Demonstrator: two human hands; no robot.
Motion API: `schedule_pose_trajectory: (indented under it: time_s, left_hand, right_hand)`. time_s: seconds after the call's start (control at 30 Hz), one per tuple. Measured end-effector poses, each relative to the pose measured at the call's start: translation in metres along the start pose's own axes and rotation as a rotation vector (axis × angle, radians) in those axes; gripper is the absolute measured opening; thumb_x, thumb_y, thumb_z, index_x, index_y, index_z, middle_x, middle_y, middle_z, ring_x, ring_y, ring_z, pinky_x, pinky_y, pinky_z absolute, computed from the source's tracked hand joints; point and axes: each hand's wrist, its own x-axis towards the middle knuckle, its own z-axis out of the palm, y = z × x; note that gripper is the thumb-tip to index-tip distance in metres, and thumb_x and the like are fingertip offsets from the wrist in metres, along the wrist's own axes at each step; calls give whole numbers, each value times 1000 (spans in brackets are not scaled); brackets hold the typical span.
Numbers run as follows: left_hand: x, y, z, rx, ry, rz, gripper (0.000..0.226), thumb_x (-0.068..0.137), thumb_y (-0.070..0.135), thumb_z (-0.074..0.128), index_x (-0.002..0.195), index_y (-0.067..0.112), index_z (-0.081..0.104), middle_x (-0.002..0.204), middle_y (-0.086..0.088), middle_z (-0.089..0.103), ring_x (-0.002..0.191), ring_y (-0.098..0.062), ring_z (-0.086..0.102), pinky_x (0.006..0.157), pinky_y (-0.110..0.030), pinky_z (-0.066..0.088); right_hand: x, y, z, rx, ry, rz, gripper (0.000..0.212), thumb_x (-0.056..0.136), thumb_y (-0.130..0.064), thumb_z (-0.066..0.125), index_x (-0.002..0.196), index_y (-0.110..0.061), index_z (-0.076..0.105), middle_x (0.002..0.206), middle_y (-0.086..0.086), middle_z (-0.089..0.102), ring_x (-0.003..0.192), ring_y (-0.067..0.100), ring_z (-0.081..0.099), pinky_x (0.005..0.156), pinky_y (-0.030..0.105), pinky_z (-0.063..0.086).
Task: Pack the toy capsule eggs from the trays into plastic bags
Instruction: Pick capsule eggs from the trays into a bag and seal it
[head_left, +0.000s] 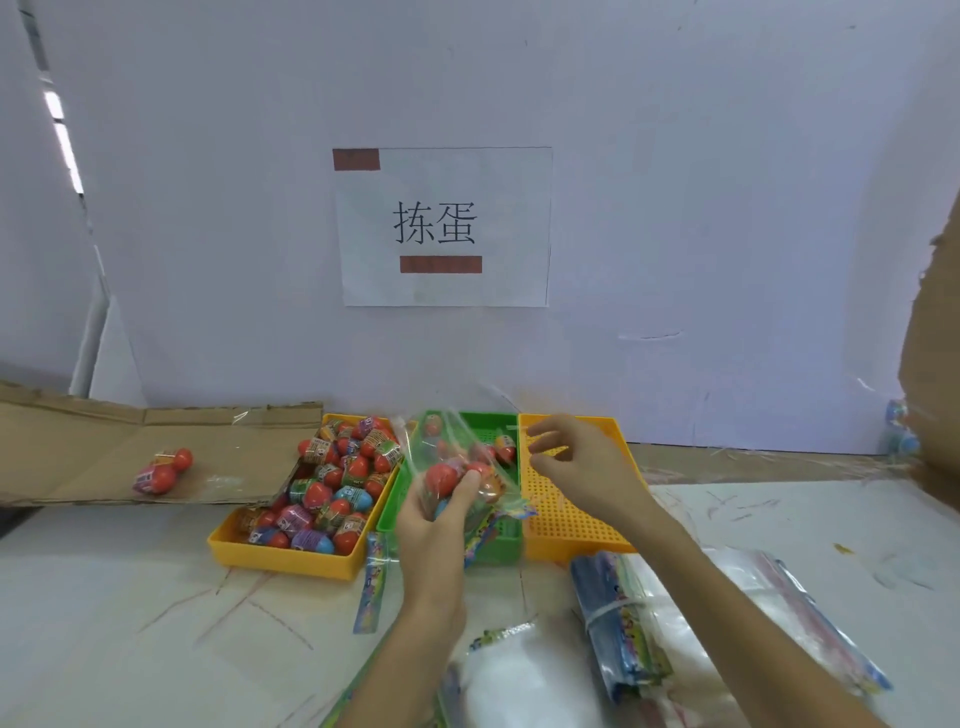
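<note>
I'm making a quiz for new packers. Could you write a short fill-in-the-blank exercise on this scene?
1. The left hand grips a clear bag that holds capsule ____.
2. The right hand is above a tray coloured ____.
3. The middle tray is coloured ____.
4. The packed bag at the far left lies on ____.

Missing words: eggs; yellow; green; cardboard.

Eggs in left tray
</note>
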Motion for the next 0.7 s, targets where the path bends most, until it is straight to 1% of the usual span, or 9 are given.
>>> schedule_pose_trajectory:
  time_s: [0.1,0.17,0.23,0.33,0.43,0.5,0.57,0.63,0.7]
  left_hand:
    - [0,0,0,-46,29,-69,22,87,17,78,108,19,74,108,-10,76,109,-32,70,101,-58,53]
    - [0,-1,-1,-56,47,-96,19,85,16,79,104,20,76,106,-10,77,109,-36,69,101,-60,52]
    - [2,-2,-3,-65,54,-110,14,84,16,80,97,20,79,102,-9,78,107,-37,70,99,-60,53]
    - [7,-2,-5,-69,67,-108,12,83,17,81,94,22,81,100,-8,78,106,-35,70,101,-59,51]
    - [9,-2,-5,-60,87,-81,12,83,14,81,87,25,81,94,-1,79,102,-28,71,99,-50,53]
    - [8,-1,-5,-52,94,-43,12,84,10,79,89,21,79,89,2,79,97,-24,71,90,-41,55]
    - [6,1,-4,-15,66,24,17,86,7,76,95,21,77,90,5,78,91,-17,72,78,-27,53]
    - [3,3,-3,39,24,97,23,87,6,75,101,24,76,94,4,78,85,-8,72,71,-20,54]
    - [2,4,-2,83,-3,158,27,86,6,77,105,26,74,99,2,77,86,-4,71,69,-13,54]
  right_hand:
    - [36,-6,23,-183,-127,-82,32,96,-22,66,128,-22,63,112,-5,69,90,9,61,71,18,49]
    - [55,-6,38,-274,-206,-103,34,96,-23,64,130,-22,63,122,-3,68,103,15,62,90,33,53]
    - [70,-1,52,-400,-272,-101,33,94,-20,61,126,-27,66,123,-5,68,113,19,59,102,43,44]
    - [83,7,67,-519,-237,-140,27,91,-17,58,111,-31,70,113,-10,68,113,19,55,99,42,31]
    - [84,9,68,-497,-172,-173,21,93,-20,58,105,-30,71,103,-14,68,105,15,57,99,40,32]
    - [80,3,61,-345,-120,-157,17,97,-24,60,106,-26,74,105,-11,72,102,12,61,98,38,40]
    - [71,-11,48,-7,-41,-105,18,100,-21,59,110,-19,75,103,-7,73,96,10,65,94,35,51]
    - [58,-29,29,273,31,-108,18,102,-18,58,112,-22,73,102,-8,72,94,10,67,85,27,56]
    - [42,-46,8,501,33,-174,19,100,-17,62,111,-28,73,100,-8,74,95,15,70,77,25,59]
